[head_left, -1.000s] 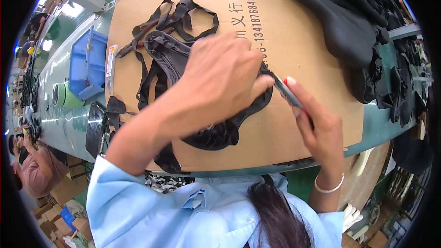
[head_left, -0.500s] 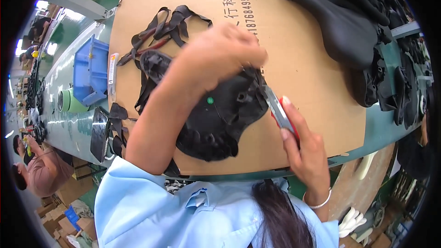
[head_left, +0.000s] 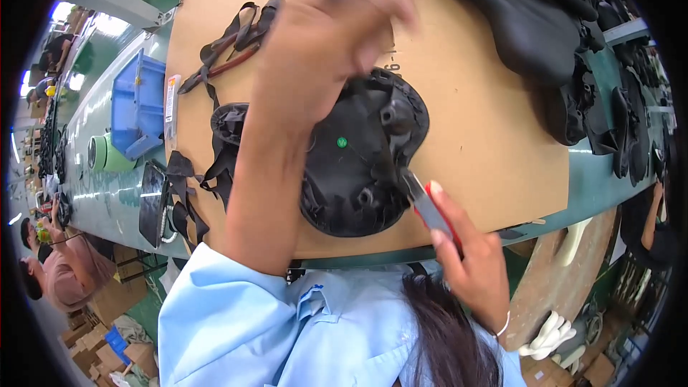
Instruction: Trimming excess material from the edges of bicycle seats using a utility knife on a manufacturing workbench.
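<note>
Bicycle saddle (head_left: 344, 183) being supported near bench's (head_left: 591, 179) front edge; probably light, stiff-shelled, best gripped by rim (head_left: 421, 111). Utility knife (head_left: 432, 216) being clasped by closed right hand (head_left: 473, 258); left hand (head_left: 344, 18) blurred, opening and hold unclear.

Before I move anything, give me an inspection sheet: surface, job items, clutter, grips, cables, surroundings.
Surface: tan printed cardboard sheet on glossy green table.
Job items: black saddle-shaped piece, underside up, round green sticker on it; red-and-grey utility knife, tip by its near-right edge, contact unclear.
Clutter: black fabric strips, blue plastic bin, large smooth black saddle at right.
Grips: left grip blurred, contents unclear; right grip holds the knife.
Cables: nothing seen.
Surroundings: co-worker in pink top, brown cardboard boxes, both left.
</note>
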The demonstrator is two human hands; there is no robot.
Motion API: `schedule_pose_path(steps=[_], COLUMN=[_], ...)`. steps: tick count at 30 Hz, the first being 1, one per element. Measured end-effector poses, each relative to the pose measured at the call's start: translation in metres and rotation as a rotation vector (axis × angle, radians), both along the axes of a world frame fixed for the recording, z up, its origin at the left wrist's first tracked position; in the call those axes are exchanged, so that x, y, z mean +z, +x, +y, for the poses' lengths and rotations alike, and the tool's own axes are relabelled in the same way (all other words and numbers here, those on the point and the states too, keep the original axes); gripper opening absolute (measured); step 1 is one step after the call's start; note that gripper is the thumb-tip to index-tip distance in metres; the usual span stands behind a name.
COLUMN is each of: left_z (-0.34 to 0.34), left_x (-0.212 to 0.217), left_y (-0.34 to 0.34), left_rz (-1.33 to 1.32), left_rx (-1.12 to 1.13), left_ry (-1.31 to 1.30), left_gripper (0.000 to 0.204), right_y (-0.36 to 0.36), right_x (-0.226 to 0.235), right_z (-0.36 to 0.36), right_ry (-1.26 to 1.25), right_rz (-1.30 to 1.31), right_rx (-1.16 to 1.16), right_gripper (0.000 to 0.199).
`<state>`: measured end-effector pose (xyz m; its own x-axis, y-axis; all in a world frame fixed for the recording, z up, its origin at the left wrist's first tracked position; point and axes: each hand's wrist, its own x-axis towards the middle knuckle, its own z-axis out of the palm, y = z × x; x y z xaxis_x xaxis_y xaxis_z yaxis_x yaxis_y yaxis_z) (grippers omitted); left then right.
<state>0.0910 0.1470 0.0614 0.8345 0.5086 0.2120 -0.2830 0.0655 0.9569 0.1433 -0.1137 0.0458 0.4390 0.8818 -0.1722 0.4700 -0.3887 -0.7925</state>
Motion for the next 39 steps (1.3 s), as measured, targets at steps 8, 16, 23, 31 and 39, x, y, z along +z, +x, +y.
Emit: schedule_pose_path(steps=[8, 16, 23, 31, 39], left_z=[-0.011, 0.007, 0.014, -0.024, -0.052], left_x=[-0.035, -0.063, -0.050, -0.031, -0.028], left_y=[-0.029, -0.008, -0.013, -0.104, -0.058], left_rz=[0.257, -0.104, 0.123, 0.652, -0.030], left_rx=[0.052, 0.556, 0.649, 0.177, 0.092], left_ry=[1.534, 1.240, 0.498, 0.201, -0.528], left_gripper=[0.015, 0.008, 0.013, 0.032, 0.038], right_y=[0.034, -0.011, -0.046, 0.083, 0.067], right_x=[0.003, -0.005, -0.018, 0.005, 0.046], right_z=[0.036, 0.016, 0.001, 0.034, 0.052], right_ry=[-0.085, -0.058, 0.114, 0.061, -0.197], right_rz=[0.074, 0.418, -0.053, -0.338, -0.589], right_rx=[0.048, -0.219, -0.188, 0.205, 0.662], right_gripper=[0.050, 0.047, 0.051, 0.046, 0.052])
